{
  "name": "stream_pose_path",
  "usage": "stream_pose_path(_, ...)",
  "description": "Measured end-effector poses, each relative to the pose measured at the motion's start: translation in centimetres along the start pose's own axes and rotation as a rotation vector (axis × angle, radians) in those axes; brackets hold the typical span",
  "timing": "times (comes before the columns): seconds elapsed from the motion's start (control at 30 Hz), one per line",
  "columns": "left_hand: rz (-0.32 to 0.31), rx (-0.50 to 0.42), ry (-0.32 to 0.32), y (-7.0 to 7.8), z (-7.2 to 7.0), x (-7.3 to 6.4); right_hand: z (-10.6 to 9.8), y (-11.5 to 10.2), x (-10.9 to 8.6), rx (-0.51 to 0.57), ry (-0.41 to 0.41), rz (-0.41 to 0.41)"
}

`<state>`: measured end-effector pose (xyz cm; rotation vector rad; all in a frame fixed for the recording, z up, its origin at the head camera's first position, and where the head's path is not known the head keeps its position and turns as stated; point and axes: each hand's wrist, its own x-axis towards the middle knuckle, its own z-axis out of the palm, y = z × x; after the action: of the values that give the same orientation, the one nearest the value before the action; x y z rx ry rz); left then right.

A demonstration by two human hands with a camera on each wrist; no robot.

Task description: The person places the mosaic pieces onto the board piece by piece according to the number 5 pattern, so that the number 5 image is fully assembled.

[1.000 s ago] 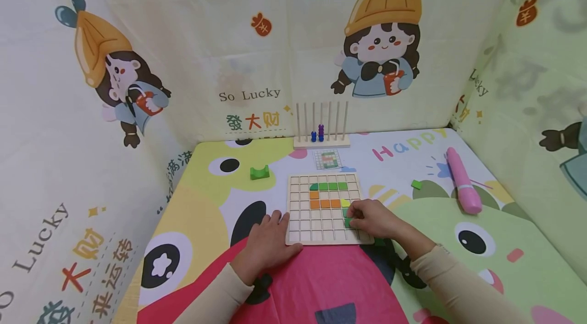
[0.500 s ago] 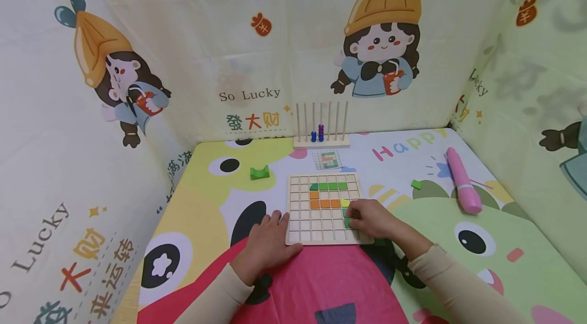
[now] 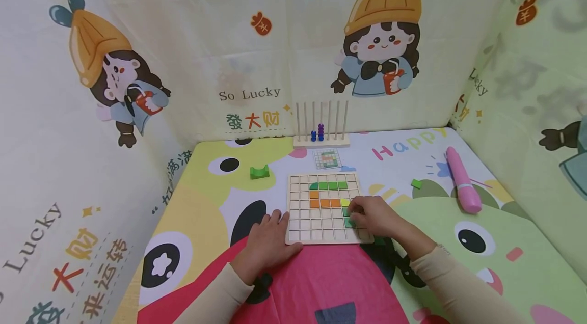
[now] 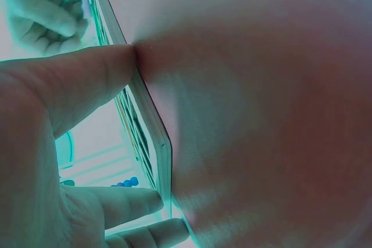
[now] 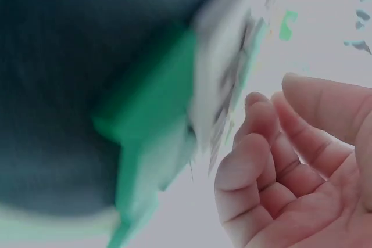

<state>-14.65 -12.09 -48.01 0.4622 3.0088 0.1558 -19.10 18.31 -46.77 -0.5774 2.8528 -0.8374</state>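
In the head view a wooden grid board (image 3: 300, 236) lies in front of me, with green, orange and yellow square tiles in its cells. My left hand (image 3: 267, 240) rests at the board's left edge, fingers extended; in the left wrist view its thumb (image 4: 99, 79) touches the near edge. Over the board's right side, my right hand (image 3: 378, 216) has bent fingers, their tips right at two green tiles (image 3: 349, 222). The right wrist view shows the thumb (image 5: 325, 100) near the curled fingertips; I cannot tell whether they pinch a tile.
Behind the board lies a small pattern card (image 3: 327, 159), with a bead rack (image 3: 321, 143) beyond it. A green arched block (image 3: 260, 172) sits at left. To the right are a loose green tile (image 3: 416, 184) and a pink wand-shaped object (image 3: 463, 181). Dark green pieces (image 5: 157, 94) lie by the board's near right corner.
My right hand has shifted very slightly right and away from me, showing a little more of the lower green tile. My left hand stays where it was.
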Motion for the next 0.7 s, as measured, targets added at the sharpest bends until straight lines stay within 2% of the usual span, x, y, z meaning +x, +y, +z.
stream_pose_path(0.17, 0.002, 0.01, 0.001, 0.0, 0.0, 0.1, -2.2, 1.1, -0.4, 0.064, 0.051, 0.04)
stream_pose_path(0.37, 0.003, 0.008, 0.002, 0.0, 0.1, 0.1, -4.0, 2.2, -1.3, 0.066, 0.094, 0.09)
stream_pose_path(0.53, 0.002, -0.002, 0.001, -0.1, 0.2, 0.1, -4.0, 2.9, -2.1, 0.057, 0.058, 0.118)
stream_pose_path(0.7, 0.007, -0.005, 0.004, -0.2, 0.2, 0.2, -2.6, 3.4, -2.6, -0.008, -0.007, 0.121)
